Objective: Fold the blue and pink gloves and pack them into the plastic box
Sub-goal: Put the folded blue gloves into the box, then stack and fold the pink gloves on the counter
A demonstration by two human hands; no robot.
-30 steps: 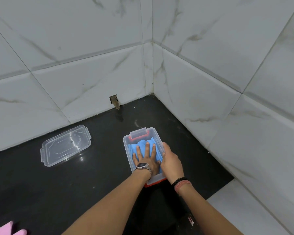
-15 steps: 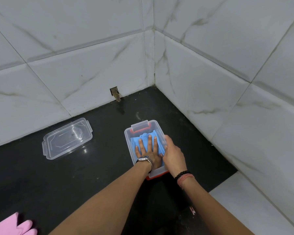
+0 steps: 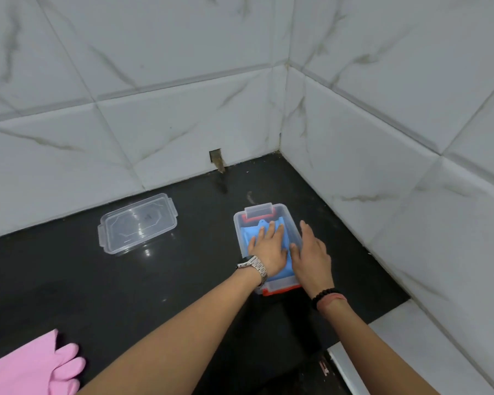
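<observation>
- White marble-look wall tiles are seen meeting in a corner behind a glossy black bench.
- A clear plastic box with red trim is set on the bench near the right wall.
- The blue glove is laid folded inside the box.
- The left hand is pressed flat on the blue glove, its fingers spread open and nothing gripped.
- The right hand is held over the box's right rim, fingers extended and open; contact with the rim cannot be told.
- A clear lid is placed to the left of the box, well apart from it.
- The pink glove is left unfolded at the near left edge of the bench.
- A metal watch is worn on the left wrist, and bracelets on the right.
</observation>
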